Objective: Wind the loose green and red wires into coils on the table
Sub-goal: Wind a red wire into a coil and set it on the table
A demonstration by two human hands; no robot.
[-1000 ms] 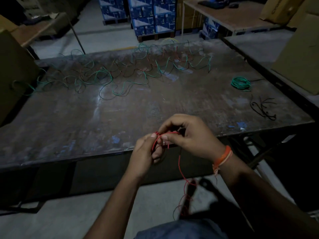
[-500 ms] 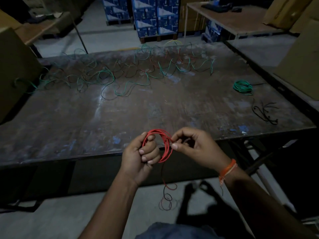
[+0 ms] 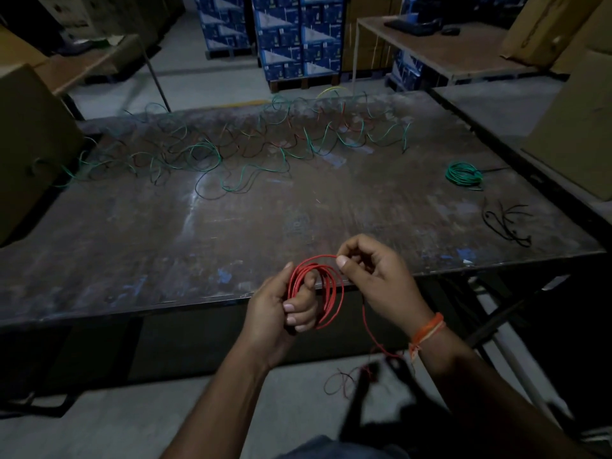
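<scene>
Dim scene, worn dark metal table [image 3: 231, 226], scuffed top with blue paint flecks and a pale smear near the middle.

Red wire coil [image 3: 318, 289]: thin glossy insulated wire, several oval loops, held in the air just in front of the table's near edge, not resting on the surface. Left hand [image 3: 281, 313] grips the coil, fingers curled through the loops, thumb up along the far side; part of the coil is hidden behind those fingers. Right hand [image 3: 374, 279] pinches the top loop between thumb and forefinger, other fingers loosely curled. Orange thread band [image 3: 427, 329] on the right wrist. Loose red tail [image 3: 371, 332] drops from the coil below the right hand toward the concrete floor; its end is tangled and blurred, hard to trace in the shadow.

Loose green and red wires [image 3: 231, 150] sprawl in wavy tangles along the table's far edge, left side to past the middle; red strands barely readable in the low light, one yellowish loop at the far edge. Green wire coil [image 3: 463, 173], small tight round bundle, lies near the table's right edge. Black wire scrap [image 3: 506, 223], thin and spidery, sits by the right edge toward the near right corner.

Cardboard boxes [image 3: 33, 154] cut off at the left and right borders. Blue printed cartons [image 3: 298, 34] stacked on pallets beyond the table.
</scene>
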